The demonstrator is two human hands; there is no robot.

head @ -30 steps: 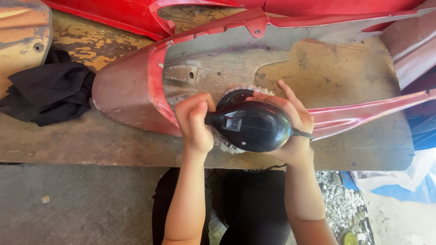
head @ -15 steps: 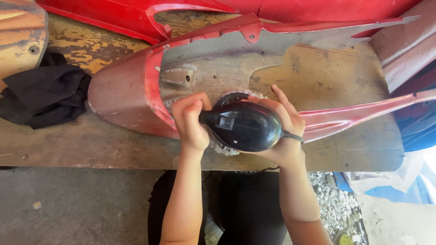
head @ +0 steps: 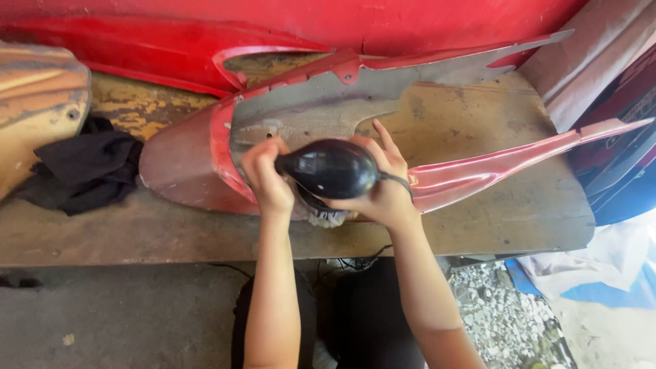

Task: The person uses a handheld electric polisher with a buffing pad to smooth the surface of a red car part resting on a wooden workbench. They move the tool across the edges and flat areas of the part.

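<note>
Black rounded handheld power tool [head: 331, 169] being pressed onto a worn red curved body panel [head: 198, 164].
Left hand [head: 268, 179] is curling its fingers round the tool's narrow nose; right hand [head: 384, 186] is cupping its back, fingers spread.

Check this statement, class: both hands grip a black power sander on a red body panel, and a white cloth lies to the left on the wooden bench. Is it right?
One detail is wrong. The cloth is black, not white, as the head view shows. Both the left hand and the right hand do grip the black sander on the red panel, on the wooden bench.
</note>
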